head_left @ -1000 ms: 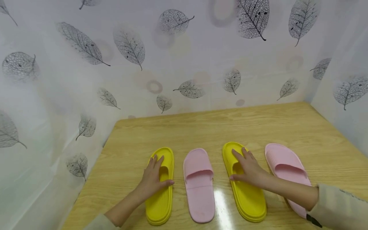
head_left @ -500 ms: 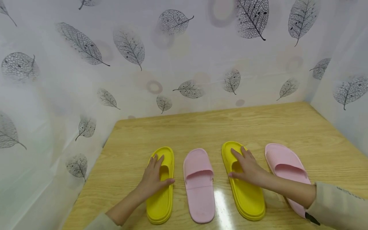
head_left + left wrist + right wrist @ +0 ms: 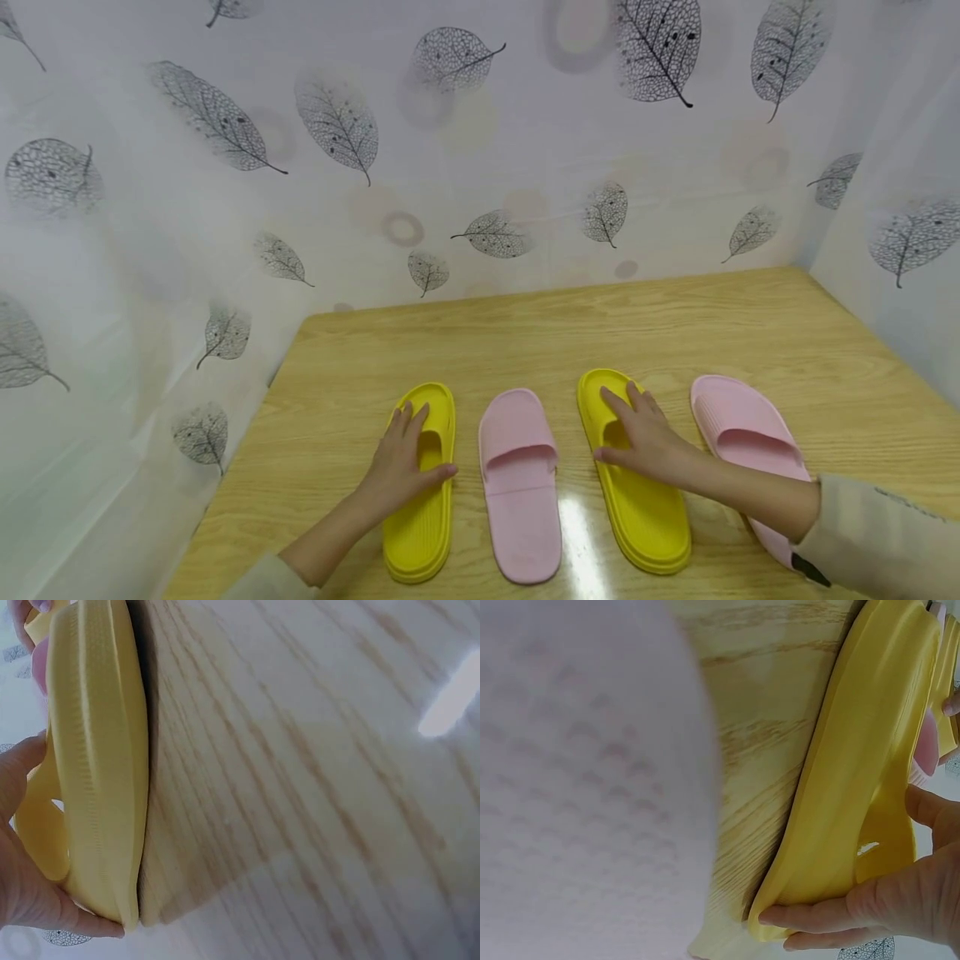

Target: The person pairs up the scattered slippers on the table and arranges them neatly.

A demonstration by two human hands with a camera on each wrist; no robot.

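Since the earlier frames, the left yellow slipper [image 3: 416,546] and the right yellow slipper [image 3: 651,529] have been shifted very slightly inward, and both hands have been carried along with them. The left yellow slipper is gripped across its front half by the left hand [image 3: 395,472], with the thumb set at the inner rim and the fingers reached over the outer side toward the toe. The right yellow slipper is gripped in the same way, mirrored, by the right hand [image 3: 654,446]. Both grips are spread wide, about the width of the footwear.

Between the two yellow slippers, and apart from both, the middle pink slipper [image 3: 525,529] is laid with its toe pointed away. At the far right, the outer pink slipper [image 3: 750,417] is crossed by the right forearm and partly covered by the pale right sleeve [image 3: 885,542]. All four are rested sole down in a row on the wood-grain table [image 3: 525,342]. The table is bordered by pale sheeting [image 3: 517,158] printed with dark skeleton leaves.
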